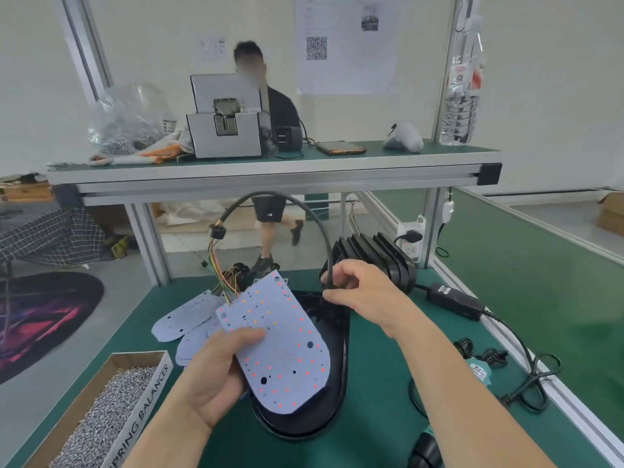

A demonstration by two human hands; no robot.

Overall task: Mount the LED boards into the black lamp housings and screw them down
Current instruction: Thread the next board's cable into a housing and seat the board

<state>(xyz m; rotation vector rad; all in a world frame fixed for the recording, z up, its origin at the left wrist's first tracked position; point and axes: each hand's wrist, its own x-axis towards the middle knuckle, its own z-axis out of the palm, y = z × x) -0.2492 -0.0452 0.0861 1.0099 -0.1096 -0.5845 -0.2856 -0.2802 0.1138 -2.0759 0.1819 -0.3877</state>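
My left hand (216, 373) grips a white LED board (280, 346) dotted with red and orange LEDs, thumb on its face, tilted over a black lamp housing (337, 396) that lies on the green bench. A black cable (314, 217) arches from the board's coloured wires over to my right hand (361, 288), which pinches it just above the housing's far end. More white LED boards (184, 317) lie fanned out to the left. A stack of black housings (378, 256) stands on edge behind my right hand.
A cardboard box of screws (101, 417) sits at the front left. A black power adapter (456, 300) and its tangled cords (533, 376) lie on the right. An aluminium shelf (270, 177) overhead carries a screw feeder machine (226, 130), a phone and bags. A person walks behind.
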